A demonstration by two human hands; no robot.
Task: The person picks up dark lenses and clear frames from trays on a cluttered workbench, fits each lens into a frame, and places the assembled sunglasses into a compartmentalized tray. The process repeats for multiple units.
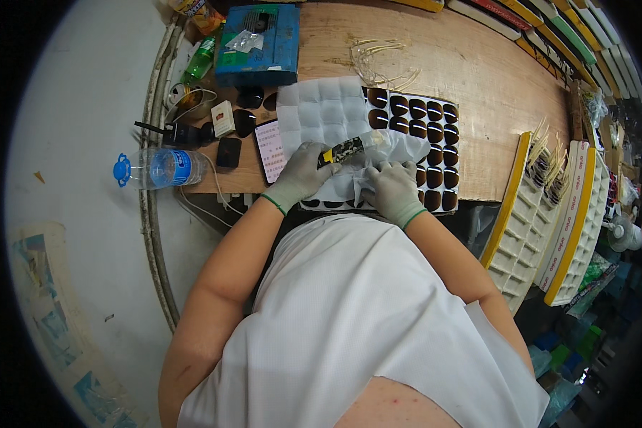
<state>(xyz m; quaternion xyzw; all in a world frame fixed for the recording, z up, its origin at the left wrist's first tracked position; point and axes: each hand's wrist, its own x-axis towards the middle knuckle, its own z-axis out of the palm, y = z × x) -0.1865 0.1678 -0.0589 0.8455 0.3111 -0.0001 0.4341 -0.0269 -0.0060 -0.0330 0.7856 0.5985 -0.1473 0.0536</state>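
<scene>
My gloved left hand is closed round the near end of a black-and-yellow stick-shaped thing; its exact kind I cannot make out. Its pale far end lies against a crumpled white cloth. On that cloth, my gloved right hand has its fingers curled into the folds. Both hands are over a tray of dark brown sunglass lenses, set out in rows. A dimpled white sheet covers the tray's left part and hides the lenses there.
Left of the tray are a phone, a small white box and a water bottle. A blue metal box stands behind. Thin pale frames lie at the back. Yellow-edged trays stand upright at right.
</scene>
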